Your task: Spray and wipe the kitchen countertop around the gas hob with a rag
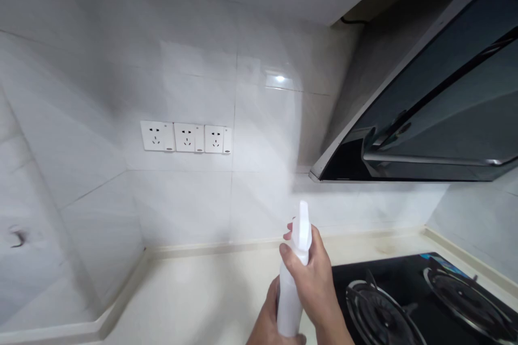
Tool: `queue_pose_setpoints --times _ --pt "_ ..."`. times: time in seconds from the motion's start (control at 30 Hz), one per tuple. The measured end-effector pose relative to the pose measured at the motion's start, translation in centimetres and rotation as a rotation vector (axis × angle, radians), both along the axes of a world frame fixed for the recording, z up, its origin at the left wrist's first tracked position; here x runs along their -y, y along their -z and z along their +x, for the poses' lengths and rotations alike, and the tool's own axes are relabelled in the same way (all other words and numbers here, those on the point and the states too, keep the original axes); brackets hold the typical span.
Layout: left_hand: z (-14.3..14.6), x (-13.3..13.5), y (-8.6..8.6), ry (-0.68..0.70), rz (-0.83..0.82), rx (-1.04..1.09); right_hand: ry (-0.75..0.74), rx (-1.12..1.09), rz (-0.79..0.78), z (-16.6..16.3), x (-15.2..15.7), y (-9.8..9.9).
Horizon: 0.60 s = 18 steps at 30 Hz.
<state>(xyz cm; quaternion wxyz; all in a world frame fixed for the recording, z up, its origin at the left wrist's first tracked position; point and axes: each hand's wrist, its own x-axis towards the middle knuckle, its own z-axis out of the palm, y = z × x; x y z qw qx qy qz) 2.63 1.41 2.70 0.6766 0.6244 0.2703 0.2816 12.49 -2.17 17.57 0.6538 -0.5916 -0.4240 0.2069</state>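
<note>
A white spray bottle [289, 296] stands almost upright in front of me, its spray head turned toward the tiled wall. My right hand [313, 269] is closed around the bottle's neck and trigger head, with the thumb on the near side and fingertips showing past the far side. Lower down, my left hand [269, 318] wraps the body of the same bottle near its base. The trigger itself is hidden behind the bottle and fingers.
Three wall sockets [188, 137] sit in a row on the tiles. A dark range hood [421, 135] juts out at the upper right, above a black gas stove [343, 280]. Below the wall runs a cream countertop [190, 291]. A hook [18, 237] is on the left wall.
</note>
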Motion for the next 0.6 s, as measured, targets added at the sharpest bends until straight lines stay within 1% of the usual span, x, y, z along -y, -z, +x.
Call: queue_pose_setpoints --times 0.07,0.17,0.27,0.37,0.43,0.5,0.6 --pt "0.2 0.2 -0.7 -0.045 0.002 0.001 -0.053 0.018 -0.015 0.7 -0.4 0.5" --pt "0.3 0.4 -1.3 -0.078 -0.006 -0.026 -0.075 0.016 -0.013 1.3 -0.8 1.2" --pt "0.6 0.3 -0.5 -0.092 -0.001 -0.018 -0.078 0.009 -0.026 1.4 -1.0 1.3" --pt "1.3 -0.4 1.0 -0.120 0.021 -0.018 -0.066 -0.002 -0.038 1.4 -1.0 0.7" --pt "1.7 -1.0 1.6 -0.138 0.032 -0.051 -0.048 -0.014 -0.046 1.3 -1.1 0.3" --pt "2.0 -1.5 1.6 -0.142 0.048 -0.081 -0.011 -0.036 -0.054 1.3 -1.4 0.1" --pt "2.0 -1.9 1.1 -0.131 0.066 -0.096 0.052 -0.089 -0.046 1.3 -2.0 0.3"
